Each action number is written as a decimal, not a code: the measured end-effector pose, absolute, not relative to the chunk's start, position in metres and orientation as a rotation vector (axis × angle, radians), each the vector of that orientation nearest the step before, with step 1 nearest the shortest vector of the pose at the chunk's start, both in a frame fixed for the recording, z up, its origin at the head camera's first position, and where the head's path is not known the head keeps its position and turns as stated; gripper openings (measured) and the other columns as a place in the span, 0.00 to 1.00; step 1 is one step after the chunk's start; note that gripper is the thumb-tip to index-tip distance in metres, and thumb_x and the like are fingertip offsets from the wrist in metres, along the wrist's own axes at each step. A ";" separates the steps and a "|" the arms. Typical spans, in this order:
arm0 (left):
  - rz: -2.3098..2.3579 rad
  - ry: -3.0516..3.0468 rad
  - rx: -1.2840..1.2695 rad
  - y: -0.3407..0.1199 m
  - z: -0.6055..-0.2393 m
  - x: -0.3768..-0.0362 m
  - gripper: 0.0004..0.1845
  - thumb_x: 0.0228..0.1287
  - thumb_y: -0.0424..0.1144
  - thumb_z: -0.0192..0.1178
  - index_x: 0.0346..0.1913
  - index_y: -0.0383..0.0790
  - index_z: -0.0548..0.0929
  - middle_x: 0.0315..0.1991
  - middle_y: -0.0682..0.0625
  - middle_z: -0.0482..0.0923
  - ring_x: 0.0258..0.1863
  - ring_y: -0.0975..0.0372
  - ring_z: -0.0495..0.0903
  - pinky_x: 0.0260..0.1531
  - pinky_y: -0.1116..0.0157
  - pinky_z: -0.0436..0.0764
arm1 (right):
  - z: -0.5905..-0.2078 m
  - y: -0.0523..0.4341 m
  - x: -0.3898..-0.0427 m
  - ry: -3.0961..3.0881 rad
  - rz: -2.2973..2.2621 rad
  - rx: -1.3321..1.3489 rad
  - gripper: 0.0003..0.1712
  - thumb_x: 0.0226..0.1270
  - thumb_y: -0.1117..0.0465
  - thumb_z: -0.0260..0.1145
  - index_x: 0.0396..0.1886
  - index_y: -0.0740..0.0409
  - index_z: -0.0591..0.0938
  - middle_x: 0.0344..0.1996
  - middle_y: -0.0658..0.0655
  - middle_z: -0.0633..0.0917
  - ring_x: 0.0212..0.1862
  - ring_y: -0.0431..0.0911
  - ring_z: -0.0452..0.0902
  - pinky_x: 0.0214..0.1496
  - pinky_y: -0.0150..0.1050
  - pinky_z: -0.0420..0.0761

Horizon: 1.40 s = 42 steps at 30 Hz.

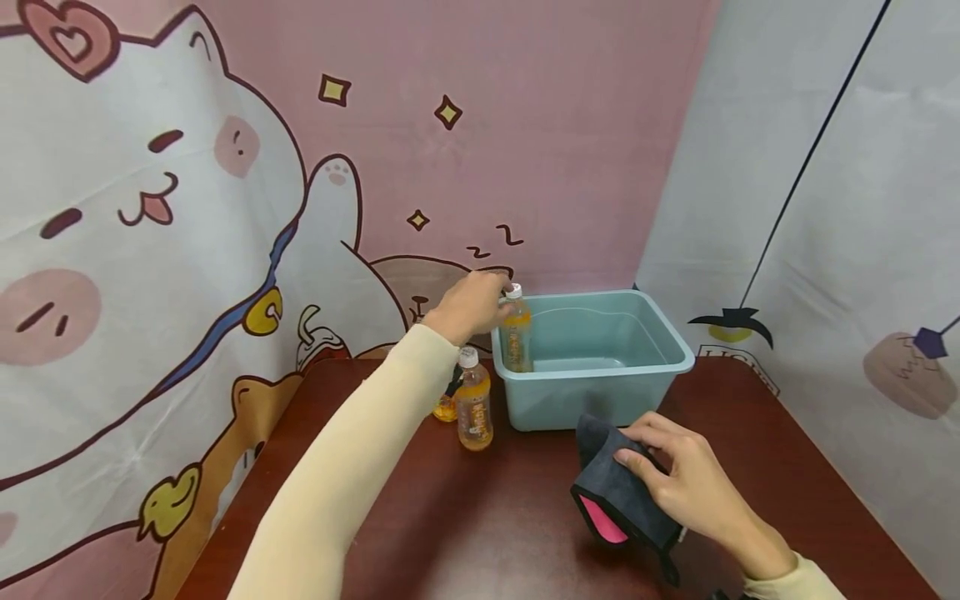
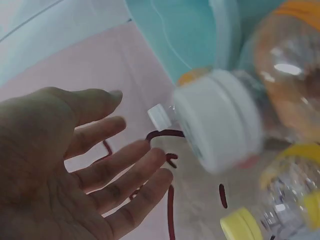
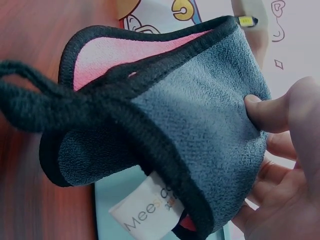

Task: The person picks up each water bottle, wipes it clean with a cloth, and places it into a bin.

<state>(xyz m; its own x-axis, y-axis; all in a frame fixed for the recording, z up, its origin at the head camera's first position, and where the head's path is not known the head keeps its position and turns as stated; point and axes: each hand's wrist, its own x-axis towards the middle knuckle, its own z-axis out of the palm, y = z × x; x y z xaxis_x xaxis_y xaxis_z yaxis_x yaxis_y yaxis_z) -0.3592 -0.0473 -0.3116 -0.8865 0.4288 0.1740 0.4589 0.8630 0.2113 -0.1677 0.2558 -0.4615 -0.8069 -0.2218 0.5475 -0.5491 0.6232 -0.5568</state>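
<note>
My left hand (image 1: pixel 471 307) is beside the white cap of a bottle of orange drink (image 1: pixel 517 333) that stands inside the light blue basin (image 1: pixel 592 400), at its left end. In the left wrist view the fingers of the left hand (image 2: pixel 107 170) are spread and relaxed, apart from the bottle caps. A second white-capped bottle (image 1: pixel 474 408) stands on the table outside the basin. My right hand (image 1: pixel 686 475) pinches a folded cleaning cloth (image 1: pixel 626 479), dark grey with a pink inner side. The cloth shows black edging, a hanging loop and a white label (image 3: pixel 150 207) in the right wrist view.
A yellow-capped bottle (image 2: pixel 272 215) stands beside the white-capped one, mostly hidden behind the left sleeve in the head view. The dark red-brown table (image 1: pixel 450 533) ends against a cartoon-printed backdrop (image 1: pixel 540 150) at the back and sides.
</note>
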 end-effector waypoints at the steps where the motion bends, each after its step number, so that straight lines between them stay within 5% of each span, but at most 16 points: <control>1: -0.376 -2.903 -0.717 -0.052 -0.312 -0.355 0.23 0.90 0.48 0.67 0.78 0.43 0.86 0.73 0.44 0.89 0.65 0.51 0.92 0.66 0.50 0.92 | -0.462 0.255 -0.168 -2.418 1.033 0.612 0.17 0.73 0.69 0.84 0.49 0.40 0.96 0.43 0.38 0.88 0.38 0.33 0.78 0.35 0.29 0.78; 7: -0.398 -2.825 -0.818 -0.083 -0.321 -0.329 0.17 0.90 0.47 0.67 0.70 0.45 0.91 0.52 0.47 0.93 0.45 0.56 0.91 0.47 0.55 0.92 | -0.463 0.251 -0.169 -2.404 1.038 0.625 0.17 0.72 0.70 0.84 0.49 0.41 0.96 0.43 0.38 0.88 0.38 0.33 0.78 0.35 0.28 0.77; 14: -0.510 -2.777 -0.877 -0.111 -0.341 -0.306 0.17 0.86 0.46 0.72 0.69 0.45 0.92 0.63 0.46 0.93 0.59 0.52 0.94 0.60 0.50 0.94 | -0.463 0.246 -0.173 -2.380 1.044 0.651 0.18 0.71 0.71 0.84 0.50 0.42 0.96 0.43 0.39 0.89 0.37 0.33 0.78 0.36 0.27 0.77; 26: -0.579 -2.739 -0.944 -0.126 -0.358 -0.298 0.17 0.81 0.39 0.76 0.68 0.45 0.93 0.64 0.45 0.93 0.52 0.53 0.91 0.52 0.55 0.94 | -0.461 0.238 -0.176 -2.393 1.027 0.662 0.18 0.71 0.71 0.84 0.50 0.43 0.96 0.44 0.39 0.89 0.39 0.33 0.79 0.37 0.26 0.77; 35: -0.595 -2.701 -0.980 -0.125 -0.365 -0.300 0.16 0.76 0.34 0.80 0.63 0.41 0.94 0.59 0.44 0.94 0.53 0.49 0.92 0.51 0.58 0.95 | -0.458 0.240 -0.174 -2.387 1.029 0.669 0.19 0.71 0.71 0.84 0.50 0.42 0.96 0.44 0.39 0.88 0.38 0.33 0.78 0.36 0.27 0.76; 42: -0.612 -2.685 -0.981 -0.123 -0.367 -0.300 0.17 0.75 0.31 0.80 0.64 0.41 0.94 0.60 0.45 0.94 0.54 0.55 0.92 0.56 0.59 0.96 | -0.458 0.242 -0.173 -2.391 1.026 0.656 0.18 0.71 0.71 0.84 0.50 0.42 0.96 0.44 0.39 0.88 0.37 0.33 0.77 0.36 0.27 0.76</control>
<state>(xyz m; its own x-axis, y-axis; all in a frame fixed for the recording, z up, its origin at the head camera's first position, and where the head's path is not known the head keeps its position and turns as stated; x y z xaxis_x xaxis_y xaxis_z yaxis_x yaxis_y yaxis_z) -0.2995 -0.1233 -0.3672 -0.7539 0.5639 0.3373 0.6543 0.6907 0.3078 -0.1726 0.2417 -0.4581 -0.7831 -0.2442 0.5719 -0.5828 0.6091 -0.5380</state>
